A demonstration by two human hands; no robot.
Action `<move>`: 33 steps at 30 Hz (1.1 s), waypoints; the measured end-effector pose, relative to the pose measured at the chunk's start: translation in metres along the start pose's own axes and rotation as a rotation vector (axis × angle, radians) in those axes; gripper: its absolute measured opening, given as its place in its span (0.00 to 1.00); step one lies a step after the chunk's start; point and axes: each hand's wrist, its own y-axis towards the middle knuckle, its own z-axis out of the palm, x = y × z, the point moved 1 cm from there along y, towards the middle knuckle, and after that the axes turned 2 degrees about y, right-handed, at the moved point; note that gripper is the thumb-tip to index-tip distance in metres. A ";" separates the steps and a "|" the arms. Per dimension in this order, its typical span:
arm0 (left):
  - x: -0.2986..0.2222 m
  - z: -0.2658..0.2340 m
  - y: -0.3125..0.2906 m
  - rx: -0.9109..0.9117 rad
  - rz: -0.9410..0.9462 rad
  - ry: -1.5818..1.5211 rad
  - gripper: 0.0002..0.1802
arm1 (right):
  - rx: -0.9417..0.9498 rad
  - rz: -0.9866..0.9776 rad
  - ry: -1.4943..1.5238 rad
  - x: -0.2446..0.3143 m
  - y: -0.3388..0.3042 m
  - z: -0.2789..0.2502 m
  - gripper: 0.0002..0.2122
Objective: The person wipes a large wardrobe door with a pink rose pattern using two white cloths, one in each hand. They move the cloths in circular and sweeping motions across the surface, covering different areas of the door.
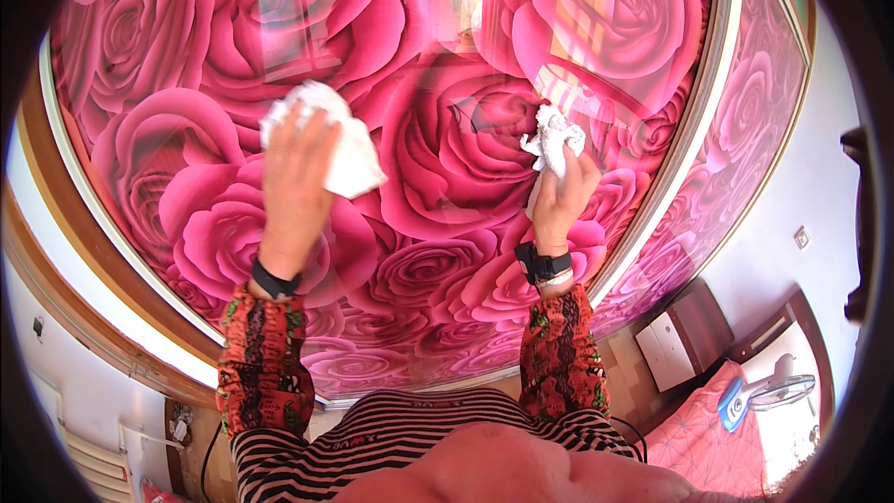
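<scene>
- Nearest, we are wearing a black-and-white striped top, with patterned red sleeve covers reaching along both forearms.
- At our wrists, a dark band is circling the left and a black watch the right.
- Our left hand is lying over a white cloth, its fingers extended; blur is hiding the thumb, so we cannot tell whether that grip is pinching the fabric or only covering it.
- Our right hand is pinching a crumpled white cloth between thumb and fingers, the bunched end showing above the fingertips.
- Both cloths are sitting in front of the glossy rose-print panel, well apart from each other; we are apparently wiping it.
- For a good wipe, we are judging that a flat palm is spreading pressure better than a bunched wad; opening out the right cloth, overlapping the strokes and checking reflections for streaks should be helping.
- Beyond, a pale frame strip is edging the panel, and a second rose-print panel is standing past it.
- Farther right, a nightstand is standing near a bed with a pink cover, and a blue-and-white fan is resting there.
</scene>
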 end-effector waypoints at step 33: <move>-0.010 0.010 0.083 -0.109 0.170 0.093 0.23 | -0.014 -0.030 0.022 -0.005 -0.002 0.001 0.21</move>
